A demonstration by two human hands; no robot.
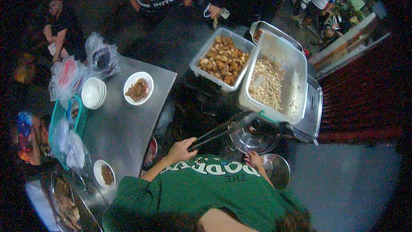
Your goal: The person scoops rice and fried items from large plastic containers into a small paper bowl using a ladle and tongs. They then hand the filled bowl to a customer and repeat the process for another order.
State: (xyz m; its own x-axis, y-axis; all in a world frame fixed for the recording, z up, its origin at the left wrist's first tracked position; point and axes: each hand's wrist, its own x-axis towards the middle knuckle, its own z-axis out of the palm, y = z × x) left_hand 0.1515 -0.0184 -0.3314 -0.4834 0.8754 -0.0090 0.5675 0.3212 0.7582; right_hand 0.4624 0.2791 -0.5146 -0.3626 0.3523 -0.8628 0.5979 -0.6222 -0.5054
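My left hand (182, 149) grips a pair of long metal tongs (219, 129), which reach up and right towards the near edge of a large clear plastic tub. Inside that tub (297, 87) is pale chopped food (265, 85). Close to my body, my right hand (254, 159) is beside the near rim of a round glass lid (252, 138) and a steel pot (281, 172). Its fingers are curled, and whether they hold anything cannot be made out. Beyond the tongs, a smaller plastic tub (198, 59) contains browned chunks (223, 59).
On the left, a metal table (119, 132) bears a bowl of meat (138, 88), another bowl (104, 173), stacked white bowls (93, 92), a green basket (53, 125) and plastic bags (67, 74). A grey surface (344, 174) lies right. Several people stand or sit beyond.
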